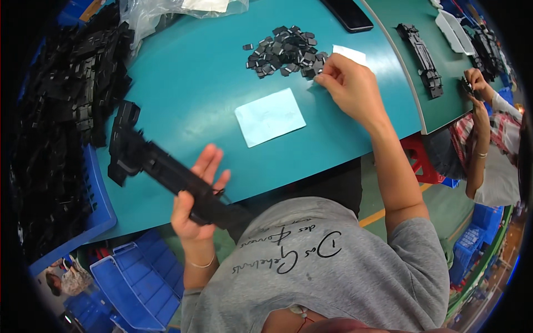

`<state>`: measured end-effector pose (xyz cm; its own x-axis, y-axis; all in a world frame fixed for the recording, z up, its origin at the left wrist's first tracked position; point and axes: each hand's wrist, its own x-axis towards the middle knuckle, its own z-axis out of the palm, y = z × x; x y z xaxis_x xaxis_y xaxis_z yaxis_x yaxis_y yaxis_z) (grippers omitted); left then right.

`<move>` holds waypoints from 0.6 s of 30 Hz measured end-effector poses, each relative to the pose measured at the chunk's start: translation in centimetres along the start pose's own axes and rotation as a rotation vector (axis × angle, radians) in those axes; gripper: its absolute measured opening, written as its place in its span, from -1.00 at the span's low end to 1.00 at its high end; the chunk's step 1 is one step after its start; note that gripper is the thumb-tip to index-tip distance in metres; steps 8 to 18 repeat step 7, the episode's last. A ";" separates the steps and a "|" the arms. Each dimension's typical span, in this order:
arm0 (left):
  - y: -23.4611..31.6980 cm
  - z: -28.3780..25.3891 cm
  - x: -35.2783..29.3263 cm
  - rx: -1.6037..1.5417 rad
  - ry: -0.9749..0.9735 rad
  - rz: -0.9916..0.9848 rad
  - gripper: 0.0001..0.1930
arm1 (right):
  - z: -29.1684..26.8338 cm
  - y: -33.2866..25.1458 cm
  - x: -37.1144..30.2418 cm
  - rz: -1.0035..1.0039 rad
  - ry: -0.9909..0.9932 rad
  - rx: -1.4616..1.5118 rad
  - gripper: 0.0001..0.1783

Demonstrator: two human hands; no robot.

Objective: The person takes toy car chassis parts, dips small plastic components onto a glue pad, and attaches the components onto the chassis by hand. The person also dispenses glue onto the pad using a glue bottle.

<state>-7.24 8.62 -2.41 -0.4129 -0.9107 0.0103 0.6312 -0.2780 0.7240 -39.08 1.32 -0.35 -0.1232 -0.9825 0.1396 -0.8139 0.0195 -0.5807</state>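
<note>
My left hand [195, 213] grips a long black plastic chassis part [172, 175], its thumb on the near side and its other fingers partly spread. The part is held tilted, with its wide end [123, 143] over the table's left side. My right hand [348, 83] is at the right edge of a pile of small black plastic pieces [283, 51], thumb and forefinger pinched together. Whatever is between those fingertips is hidden or too small to make out. A pale rectangular card or sheet [270, 117] lies on the teal table [189, 83], nearer to me than the pile.
A blue crate [100, 194] heaped with black chassis parts [55, 139] stands at the left. A clear plastic bag [161, 14], a black phone [350, 14] and a white paper [350, 54] lie farther back. To the right, a co-worker's hands [476, 89] work beside another chassis part [422, 61].
</note>
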 end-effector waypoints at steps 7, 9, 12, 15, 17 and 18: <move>-3.6 3.0 3.8 -0.203 -0.162 -0.216 -0.34 | 0.1 0.0 -2.8 0.231 -0.166 0.660 -0.87; -3.6 3.0 3.8 -0.203 -0.162 -0.216 -0.34 | 0.1 0.0 -2.8 0.231 -0.166 0.660 -0.87; -3.6 3.0 3.8 -0.203 -0.162 -0.216 -0.34 | 0.1 0.0 -2.8 0.231 -0.166 0.660 -0.87; -3.6 3.0 3.8 -0.203 -0.162 -0.216 -0.34 | 0.1 0.0 -2.8 0.231 -0.166 0.660 -0.87; -3.6 3.0 3.8 -0.203 -0.162 -0.216 -0.34 | 0.1 0.0 -2.8 0.231 -0.166 0.660 -0.87; -3.6 3.0 3.8 -0.203 -0.162 -0.216 -0.34 | 0.1 0.0 -2.8 0.231 -0.166 0.660 -0.87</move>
